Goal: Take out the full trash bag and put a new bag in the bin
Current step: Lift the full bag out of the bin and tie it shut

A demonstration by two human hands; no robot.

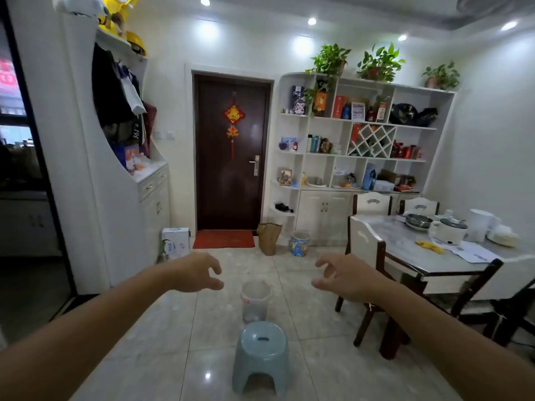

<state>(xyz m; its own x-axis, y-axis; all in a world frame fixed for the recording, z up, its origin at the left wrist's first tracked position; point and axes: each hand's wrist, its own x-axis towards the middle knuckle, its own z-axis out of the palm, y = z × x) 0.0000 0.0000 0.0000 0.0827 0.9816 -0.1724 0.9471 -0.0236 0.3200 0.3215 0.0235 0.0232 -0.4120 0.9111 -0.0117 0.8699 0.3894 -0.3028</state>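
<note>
A small pale bin (256, 301) lined with a clear, whitish trash bag stands on the tiled floor in the middle of the room. A little rubbish shows at its bottom. My left hand (199, 272) is stretched out above and to the left of the bin, fingers loosely curled, holding nothing. My right hand (341, 277) is held out above and to the right of the bin, fingers spread and bent, also empty. Neither hand touches the bin.
A light blue plastic stool (262, 357) stands just in front of the bin. A dining table (417, 256) with chairs is at the right. Near the dark door (231, 151) are a red mat, a brown paper bag (269, 238) and a blue patterned bin (300, 243).
</note>
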